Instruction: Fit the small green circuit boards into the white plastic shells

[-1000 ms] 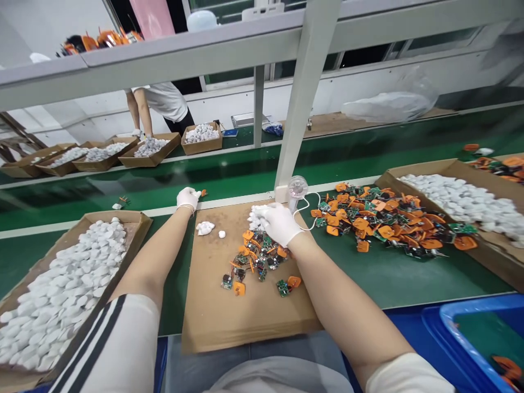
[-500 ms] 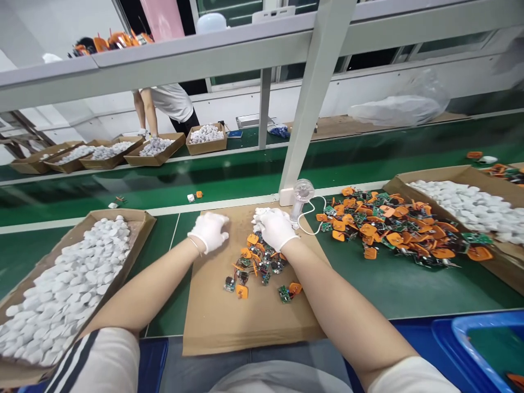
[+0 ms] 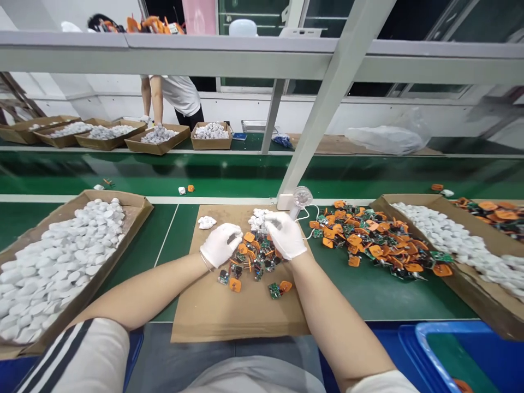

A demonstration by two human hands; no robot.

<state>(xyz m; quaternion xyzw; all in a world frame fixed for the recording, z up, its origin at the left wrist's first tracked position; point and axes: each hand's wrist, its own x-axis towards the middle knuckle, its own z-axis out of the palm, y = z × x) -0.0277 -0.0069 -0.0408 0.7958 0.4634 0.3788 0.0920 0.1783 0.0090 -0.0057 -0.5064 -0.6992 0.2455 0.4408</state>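
Note:
My left hand point(image 3: 221, 245), in a white glove, is at the left edge of a heap of green circuit boards with orange plates point(image 3: 256, 254). Its fingers curve with a gap between thumb and fingertips, and nothing shows in them. My right hand point(image 3: 285, 236), gloved too, is over the heap's right side, fingers drawn together beside a small pile of white rounded pieces point(image 3: 257, 219). What those fingers hold, if anything, is hidden. Behind my left hand lies a smaller cluster of white pieces point(image 3: 207, 222). All this rests on a brown cardboard sheet point(image 3: 241, 319).
Boxes of white pieces stand at left point(image 3: 137, 210) and right point(image 3: 470, 229). A larger heap of boards with orange plates point(image 3: 376, 237) lies right of the cardboard. A small clear-headed fan point(image 3: 302, 196) stands by a slanted post point(image 3: 315, 120). Across the belt, another person point(image 3: 180, 98) bends over boxes.
My left hand has moved right and nearer, away from the small white cluster, to the board heap. My right hand has drawn back slightly, uncovering the white pile. The view has shifted.

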